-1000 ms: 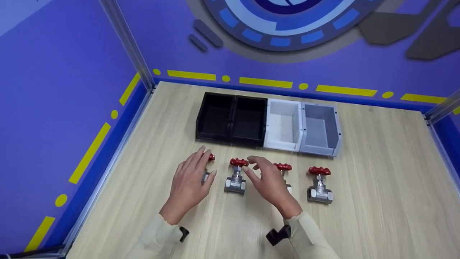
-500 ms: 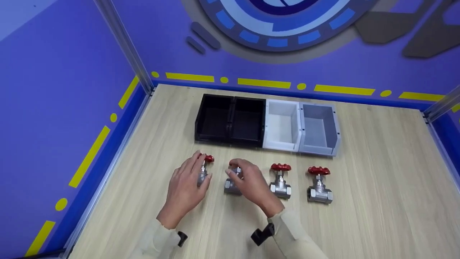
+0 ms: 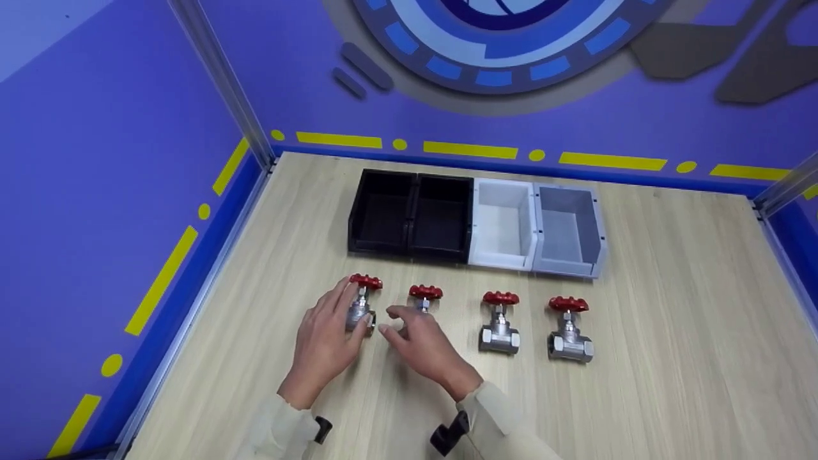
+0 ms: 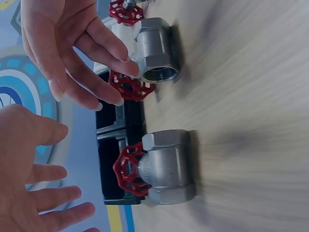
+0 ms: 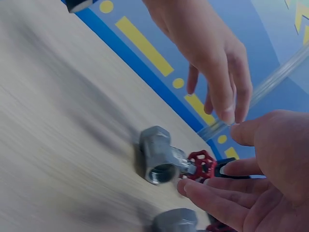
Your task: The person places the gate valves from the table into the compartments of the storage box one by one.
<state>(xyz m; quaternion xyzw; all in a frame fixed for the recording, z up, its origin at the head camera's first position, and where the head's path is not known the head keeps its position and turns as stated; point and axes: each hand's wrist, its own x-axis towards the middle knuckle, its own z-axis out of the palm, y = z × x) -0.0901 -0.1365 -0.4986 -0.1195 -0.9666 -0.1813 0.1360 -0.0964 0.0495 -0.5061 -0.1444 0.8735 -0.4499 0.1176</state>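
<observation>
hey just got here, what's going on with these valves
A person holds their left hand by the leftmost valve and their right hand over the second valve, partly hiding it in the head view. Neither hand grips a valve. The third valve and fourth valve sit farther right in the row on the wooden table. Behind them are two black bins, a white bin and a gray bin.

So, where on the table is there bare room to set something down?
The table has a bare patch right of the rightmost valve and grey bin, and another between the left hand and the blue side wall. It is crowded around the leftmost valve, second valve and right hand.
</observation>
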